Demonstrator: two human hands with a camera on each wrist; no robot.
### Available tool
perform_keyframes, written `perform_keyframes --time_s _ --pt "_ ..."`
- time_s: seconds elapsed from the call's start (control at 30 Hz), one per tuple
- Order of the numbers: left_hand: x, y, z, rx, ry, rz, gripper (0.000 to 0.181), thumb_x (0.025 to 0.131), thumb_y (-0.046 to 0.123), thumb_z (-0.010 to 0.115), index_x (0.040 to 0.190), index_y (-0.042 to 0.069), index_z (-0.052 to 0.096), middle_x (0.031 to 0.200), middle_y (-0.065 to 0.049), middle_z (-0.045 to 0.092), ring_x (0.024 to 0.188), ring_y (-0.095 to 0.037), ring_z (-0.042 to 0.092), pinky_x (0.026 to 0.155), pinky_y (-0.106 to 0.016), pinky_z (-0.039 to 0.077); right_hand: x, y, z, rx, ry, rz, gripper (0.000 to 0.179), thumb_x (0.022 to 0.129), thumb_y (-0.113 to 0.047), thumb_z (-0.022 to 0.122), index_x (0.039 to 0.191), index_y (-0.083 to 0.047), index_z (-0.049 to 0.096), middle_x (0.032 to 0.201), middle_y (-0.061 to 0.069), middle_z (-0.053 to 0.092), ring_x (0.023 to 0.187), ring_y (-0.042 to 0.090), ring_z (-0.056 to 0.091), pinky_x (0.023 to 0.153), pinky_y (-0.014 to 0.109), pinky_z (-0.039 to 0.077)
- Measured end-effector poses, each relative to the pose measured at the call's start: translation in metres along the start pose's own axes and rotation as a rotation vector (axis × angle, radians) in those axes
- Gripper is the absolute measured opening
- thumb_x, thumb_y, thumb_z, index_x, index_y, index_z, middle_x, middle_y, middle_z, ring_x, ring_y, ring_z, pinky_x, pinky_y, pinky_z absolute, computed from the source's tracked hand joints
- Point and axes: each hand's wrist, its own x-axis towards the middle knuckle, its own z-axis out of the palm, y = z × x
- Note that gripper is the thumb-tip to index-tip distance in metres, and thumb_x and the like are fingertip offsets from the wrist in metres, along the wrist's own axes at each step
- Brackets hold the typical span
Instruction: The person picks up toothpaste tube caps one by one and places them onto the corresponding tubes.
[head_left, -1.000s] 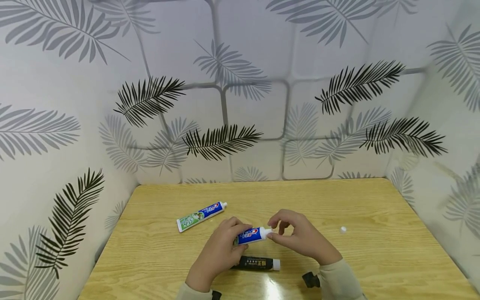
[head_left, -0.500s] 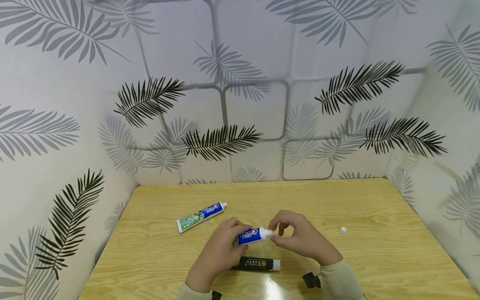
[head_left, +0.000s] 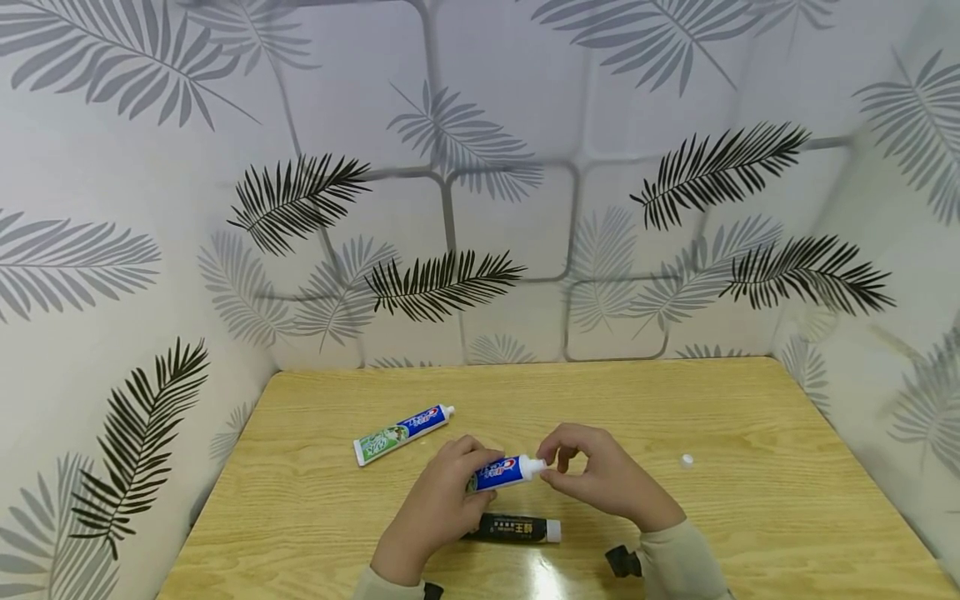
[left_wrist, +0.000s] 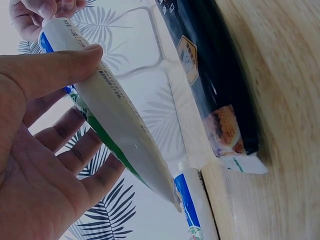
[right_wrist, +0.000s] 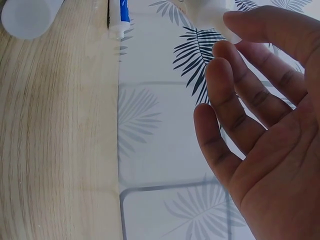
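My left hand [head_left: 442,500] grips a blue, green and white toothpaste tube [head_left: 501,472] round its body, holding it above the table. In the left wrist view the thumb presses on the white back of this tube [left_wrist: 107,100], whose flat end hangs low. At the other end, my right hand [head_left: 600,475] pinches the tube's white tip [right_wrist: 231,34] between thumb and forefinger; its other fingers are loosely bent. Whether that tip is a cap or a bare nozzle I cannot tell. Below the left hand lies a black tube with a white cap [head_left: 517,527], partly hidden by the hand.
A similar blue and green toothpaste tube [head_left: 402,433] lies farther back on the left. A small white cap [head_left: 687,459] sits by itself to the right of my right hand. The wooden table [head_left: 750,400] reaches back to a leaf-patterned wall [head_left: 510,317].
My right fingertips have closed in on the tube's white tip and shifted very slightly. The left hand and the other things stay where they were.
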Motion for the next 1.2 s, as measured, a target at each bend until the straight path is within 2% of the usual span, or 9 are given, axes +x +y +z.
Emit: perform_keyframes --time_s 0.37,0.63,0.83,1.07,1.2 --pt "-0.0007 0.0007 -0.0004 0.016 0.004 -0.003 0.042 0.091 0.010 0.083 0.131 0.017 0.075 0.116 0.007 0.068 0.107 -0.012 0.059 0.096 -0.037 0.057 0.0003 0.0002 0.0010 -0.002 -0.002 0.017 0.008 0.099 -0.017 0.077 0.104 -0.021 0.073 0.101 -0.004 0.074 0.086 0.012 0.064 0.078 0.034 0.059" --pt "-0.0004 -0.0009 0.0000 0.014 -0.005 0.004 0.042 0.091 0.009 0.084 0.131 0.017 0.074 0.115 0.007 0.068 0.106 -0.012 0.058 0.095 -0.036 0.057 -0.0001 -0.0014 0.0014 -0.008 0.004 0.007 0.017 0.097 -0.014 0.080 0.112 -0.019 0.073 0.106 -0.003 0.074 0.086 0.011 0.065 0.080 0.036 0.060" --pt "-0.0002 -0.0007 0.0012 0.003 -0.016 -0.006 0.042 0.092 0.010 0.083 0.132 0.017 0.074 0.117 0.007 0.068 0.108 -0.012 0.059 0.097 -0.037 0.057 0.0003 -0.0016 0.0014 0.000 -0.004 -0.002 0.016 0.097 -0.013 0.079 0.110 -0.021 0.073 0.107 -0.003 0.074 0.086 0.012 0.065 0.080 0.038 0.060" --pt "0.0000 -0.0001 0.0005 -0.006 -0.020 -0.006 0.042 0.092 0.009 0.083 0.133 0.015 0.074 0.117 0.006 0.068 0.108 -0.013 0.060 0.097 -0.037 0.057 0.0007 -0.0023 0.0019 -0.011 -0.006 0.020 0.012 0.098 -0.016 0.078 0.108 -0.022 0.074 0.107 -0.004 0.074 0.086 0.011 0.065 0.078 0.033 0.059" --pt "-0.0002 0.0005 -0.0001 -0.014 -0.024 -0.008 0.042 0.092 0.008 0.083 0.132 0.016 0.074 0.117 0.006 0.068 0.108 -0.012 0.060 0.097 -0.037 0.057 0.0008 -0.0017 0.0023 -0.017 -0.007 0.031 0.010 0.099 -0.018 0.078 0.107 -0.023 0.075 0.105 -0.005 0.074 0.086 0.011 0.064 0.080 0.036 0.059"
